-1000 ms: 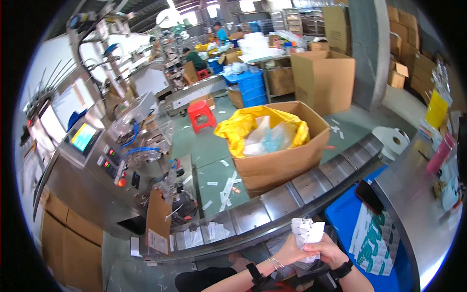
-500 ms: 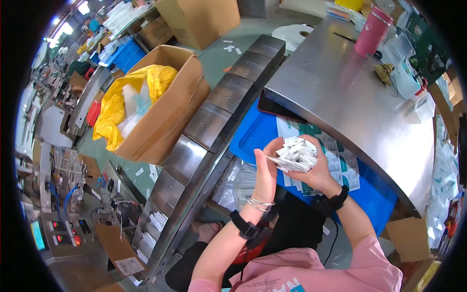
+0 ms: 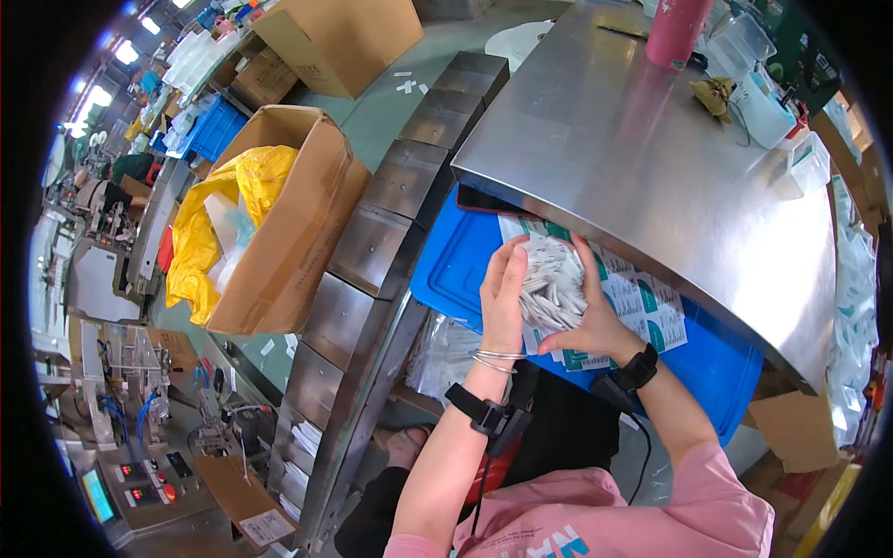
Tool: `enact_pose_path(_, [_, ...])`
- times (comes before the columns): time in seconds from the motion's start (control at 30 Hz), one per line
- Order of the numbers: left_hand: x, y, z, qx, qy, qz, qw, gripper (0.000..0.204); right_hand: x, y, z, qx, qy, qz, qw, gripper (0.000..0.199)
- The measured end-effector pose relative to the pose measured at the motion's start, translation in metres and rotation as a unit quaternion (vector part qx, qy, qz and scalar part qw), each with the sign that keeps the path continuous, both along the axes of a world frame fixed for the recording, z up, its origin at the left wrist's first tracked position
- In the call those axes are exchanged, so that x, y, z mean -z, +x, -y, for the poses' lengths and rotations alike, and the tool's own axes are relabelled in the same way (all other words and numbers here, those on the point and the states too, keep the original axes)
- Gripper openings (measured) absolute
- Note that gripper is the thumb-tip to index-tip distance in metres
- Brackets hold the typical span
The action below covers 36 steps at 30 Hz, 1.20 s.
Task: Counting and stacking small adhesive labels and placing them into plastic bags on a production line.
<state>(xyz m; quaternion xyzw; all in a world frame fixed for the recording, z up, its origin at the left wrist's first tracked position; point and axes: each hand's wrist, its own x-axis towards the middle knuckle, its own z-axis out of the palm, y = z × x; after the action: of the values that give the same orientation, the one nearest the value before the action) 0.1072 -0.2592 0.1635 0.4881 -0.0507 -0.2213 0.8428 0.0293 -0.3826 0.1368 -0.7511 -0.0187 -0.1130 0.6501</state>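
Note:
A thick bundle of thin white strips (image 3: 553, 284) is cupped between my two hands, its strip ends facing up. My left hand (image 3: 502, 302) presses along the bundle's left side with the fingers together. Around the right side curl the fingers and thumb of my right hand (image 3: 600, 325). Directly below lie printed white and green sheets (image 3: 656, 307) on a blue plastic tray (image 3: 721, 386). A dark flat object (image 3: 488, 202) lies at the tray's far edge, partly under the steel table.
The steel table (image 3: 595, 121) overhangs the tray; a pink bottle (image 3: 676, 33) and clear containers (image 3: 758, 107) stand on it. To my left runs a segmented metal conveyor (image 3: 344, 321) with white strips (image 3: 293, 488) in its near sections. Beyond is a cardboard box (image 3: 298, 232) lined with yellow plastic.
My hands have closed more evenly around the bundle, the left now flat against its side. The strips stand more upright and gathered. The whole view has shifted slightly.

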Motion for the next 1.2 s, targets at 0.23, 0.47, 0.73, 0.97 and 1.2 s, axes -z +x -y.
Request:
enact_pose_path(0.23, [-0.002, -0.002, 0.004, -0.024, 0.058, -0.037, 0.997, 0.027, 0.003, 0.003, -0.003, -0.003, 0.030, 0.057, 0.998, 0.135])
enact_pose_path(0.47, [0.001, -0.004, 0.010, -0.033, 0.060, -0.002, 0.998, 0.021, 0.005, 0.005, -0.005, 0.008, 0.052, 0.058, 0.997, 0.131])
enact_pose_path(0.73, [-0.002, -0.003, 0.006, -0.034, 0.035, -0.052, 0.997, 0.039, -0.003, 0.004, -0.003, -0.014, 0.041, 0.046, 0.998, 0.129])
enact_pose_path(0.97, [-0.008, -0.014, 0.017, -0.007, 0.050, 0.071, 0.996, 0.045, 0.000, -0.006, 0.000, 0.013, -0.007, 0.049, 0.999, 0.135])
enact_pose_path(1.2, [-0.001, -0.017, 0.006, 0.023, 0.175, 0.271, 0.946, 0.077, -0.002, -0.004, 0.001, 0.018, -0.043, 0.003, 0.999, 0.136])
